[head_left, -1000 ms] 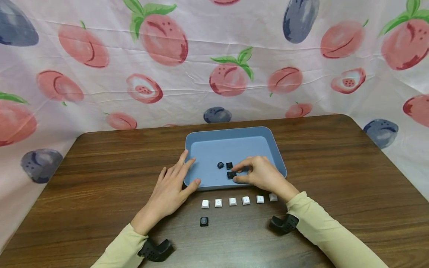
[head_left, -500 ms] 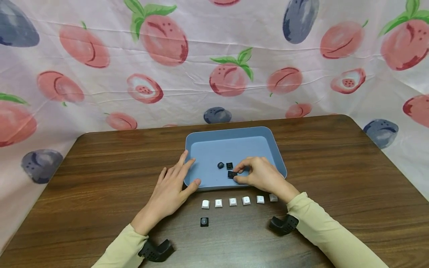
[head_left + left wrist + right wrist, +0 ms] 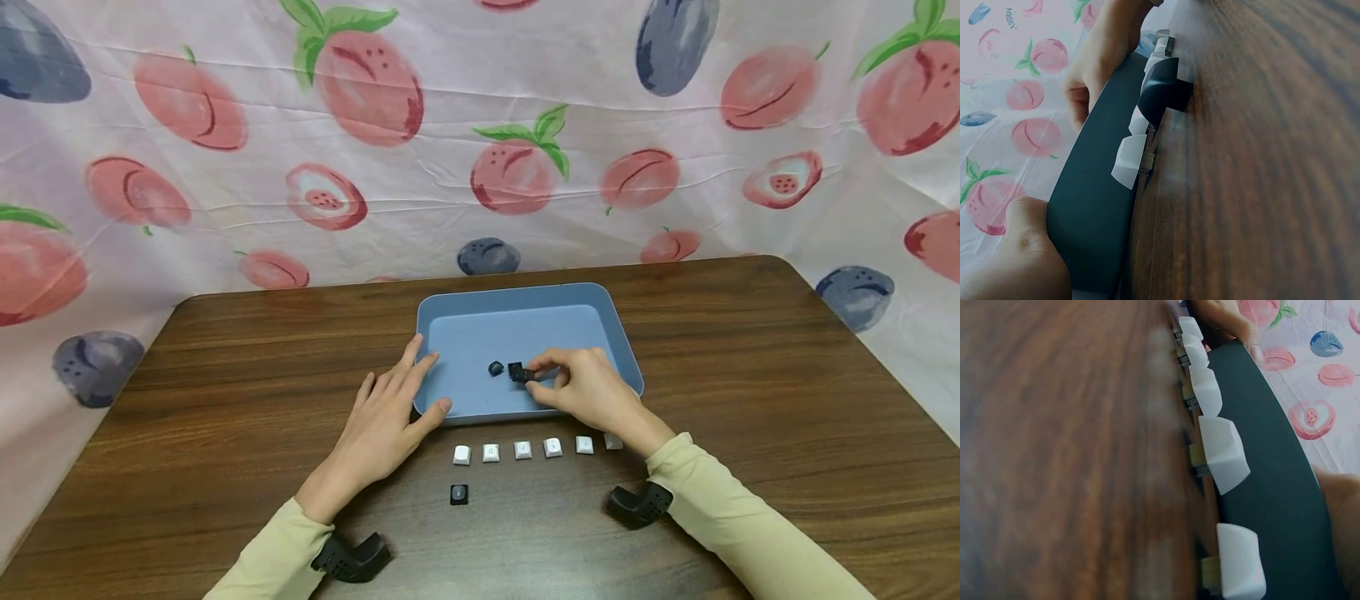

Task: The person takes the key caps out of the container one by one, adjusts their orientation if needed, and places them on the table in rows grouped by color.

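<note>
In the head view, my right hand [image 3: 588, 387] reaches over the shallow blue tray [image 3: 465, 333] and pinches a black keycap [image 3: 524, 376] between thumb and fingers. That keycap overlaps another black keycap [image 3: 514, 367]; whether they touch I cannot tell. A third dark keycap [image 3: 496, 368] lies just to their left. My left hand [image 3: 378, 429] rests at the tray's left side, fingers spread and fairly straight, thumb at the near left corner. The left wrist view shows its thumb [image 3: 1027, 234] against the tray wall [image 3: 1091, 181]. The tray wall hides the pinched keycap from both wrist views.
A row of several white keycaps [image 3: 522, 450] runs along the tray's near side, its right end partly behind my right wrist. One black keycap [image 3: 459, 494] sits nearer on the wooden table [image 3: 262, 358]. A fruit-print cloth [image 3: 435, 183] hangs behind.
My right hand has shifted the pinched black keycap slightly away from me, from the tray's near side up against the view of the other black one. The left hand stays put.
</note>
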Motion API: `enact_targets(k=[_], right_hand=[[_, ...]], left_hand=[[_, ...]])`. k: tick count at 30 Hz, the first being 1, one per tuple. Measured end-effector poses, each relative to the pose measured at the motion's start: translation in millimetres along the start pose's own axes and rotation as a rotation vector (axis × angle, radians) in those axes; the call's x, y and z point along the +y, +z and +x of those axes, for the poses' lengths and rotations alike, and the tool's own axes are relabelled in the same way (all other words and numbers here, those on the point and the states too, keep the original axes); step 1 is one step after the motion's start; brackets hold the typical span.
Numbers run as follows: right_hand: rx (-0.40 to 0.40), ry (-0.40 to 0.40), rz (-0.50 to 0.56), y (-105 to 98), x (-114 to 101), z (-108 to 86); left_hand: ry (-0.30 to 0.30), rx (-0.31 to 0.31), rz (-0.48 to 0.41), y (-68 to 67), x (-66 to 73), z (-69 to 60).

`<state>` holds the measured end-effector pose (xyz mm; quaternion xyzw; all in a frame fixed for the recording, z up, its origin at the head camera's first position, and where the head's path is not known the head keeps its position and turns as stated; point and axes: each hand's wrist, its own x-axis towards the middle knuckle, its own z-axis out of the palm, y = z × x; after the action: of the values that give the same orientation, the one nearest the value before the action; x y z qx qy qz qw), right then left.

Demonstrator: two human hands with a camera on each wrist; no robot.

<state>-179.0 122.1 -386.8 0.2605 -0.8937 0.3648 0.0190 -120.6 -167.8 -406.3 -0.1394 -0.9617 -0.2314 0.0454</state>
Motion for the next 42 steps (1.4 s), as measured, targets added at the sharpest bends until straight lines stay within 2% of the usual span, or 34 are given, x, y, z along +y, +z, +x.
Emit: enact_targets(k=[4, 15, 19, 22, 27, 32, 37, 42], right_hand=[[0.056, -0.093, 0.001, -1, 1, -0.9], [0.124, -0.280, 0.043, 1, 5, -8.5], [0.164, -0.415, 0.063, 3, -3, -13.9], [0.164, -0.484, 0.070, 5, -14, -20.0], [0.124, -0.484, 0.090, 10, -32, -35.0], [0.063, -0.461, 0.132, 21, -39, -52.6], [0.033, -0.457, 0.078, 28, -40, -64.2], [0.025, -0.466, 0.009, 30, -39, -65.9]], left_hand=[[0.003, 0.003, -0.003, -1.0, 0.7, 0.9], [-0.006, -0.004, -0.012, -0.5, 2.5, -2.8], [-0.006, -0.004, -0.015, -0.7, 2.7, -3.6], [-0.002, 0.003, -0.008, -1.5, 2.9, -3.0], [0.001, 0.007, -0.006, -2.8, 2.3, -1.7], [0.003, 0.003, -0.012, -1.5, 2.2, -2.9], [0.005, 0.000, -0.018, -0.4, 2.4, -3.4], [0.008, 0.004, -0.010, -3.3, 2.4, -2.1]])
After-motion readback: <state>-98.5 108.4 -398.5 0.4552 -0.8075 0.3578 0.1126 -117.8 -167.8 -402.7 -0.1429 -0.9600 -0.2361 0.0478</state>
